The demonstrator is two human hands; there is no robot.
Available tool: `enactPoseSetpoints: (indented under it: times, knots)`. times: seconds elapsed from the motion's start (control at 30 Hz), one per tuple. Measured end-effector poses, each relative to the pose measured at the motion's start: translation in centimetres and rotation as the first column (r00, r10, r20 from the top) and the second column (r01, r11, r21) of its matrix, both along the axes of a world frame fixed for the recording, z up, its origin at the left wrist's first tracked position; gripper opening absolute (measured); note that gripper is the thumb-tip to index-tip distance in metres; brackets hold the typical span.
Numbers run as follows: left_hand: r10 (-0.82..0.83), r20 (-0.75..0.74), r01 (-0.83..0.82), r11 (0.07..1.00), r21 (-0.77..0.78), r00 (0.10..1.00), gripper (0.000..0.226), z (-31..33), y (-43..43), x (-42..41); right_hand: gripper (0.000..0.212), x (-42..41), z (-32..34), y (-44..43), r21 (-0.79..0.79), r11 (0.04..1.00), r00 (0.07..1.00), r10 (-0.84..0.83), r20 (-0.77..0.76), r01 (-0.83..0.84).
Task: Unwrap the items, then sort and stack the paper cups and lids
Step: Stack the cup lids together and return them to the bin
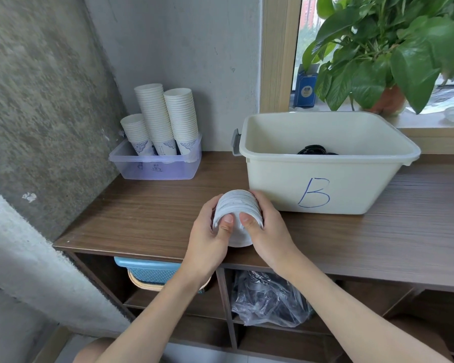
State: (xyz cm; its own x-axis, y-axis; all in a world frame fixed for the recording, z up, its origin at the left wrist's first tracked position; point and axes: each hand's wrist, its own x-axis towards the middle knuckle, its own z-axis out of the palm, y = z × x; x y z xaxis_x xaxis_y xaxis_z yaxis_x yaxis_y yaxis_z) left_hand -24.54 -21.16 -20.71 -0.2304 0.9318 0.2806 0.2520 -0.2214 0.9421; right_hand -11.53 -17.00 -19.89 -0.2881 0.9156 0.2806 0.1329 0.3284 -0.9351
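Note:
A stack of white lids (237,205) lies on its side over the wooden counter (142,216), just in front of the cream tub. My left hand (207,239) grips its left side and my right hand (268,231) grips its right side, with both thumbs pressed on the near face. Three stacks of white paper cups (163,119) stand upside down in a clear plastic bin (155,169) at the back left. The cream tub marked B (325,176) holds black lids (315,150) at its bottom.
A leafy potted plant (378,56) and a blue box (305,87) sit on the windowsill behind the tub. Under the counter, a blue basket (150,271) and a crumpled plastic bag (268,299) fill the shelf compartments. A concrete wall (42,100) closes the left side.

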Motion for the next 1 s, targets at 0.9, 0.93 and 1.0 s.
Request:
enactPoseSetpoints:
  times: [0.9,0.93,1.0]
  knots:
    - [0.154,-0.093,-0.140,0.979,0.147,0.984,0.024,0.1,0.3,1.7,0.036,-0.3,-0.3,-0.3,0.031,0.994,0.994,-0.102,-0.030,0.103]
    - [0.128,-0.098,-0.114,0.984,0.138,0.987,0.025,0.2,0.3,1.6,0.035,-0.3,-0.3,-0.2,0.031,0.994,0.994,-0.101,-0.031,0.102]
    - [0.057,-0.111,-0.045,0.994,0.101,0.992,0.032,0.3,0.2,1.0,0.036,-0.2,-0.1,-0.2,0.027,0.995,0.995,-0.096,-0.033,0.097]
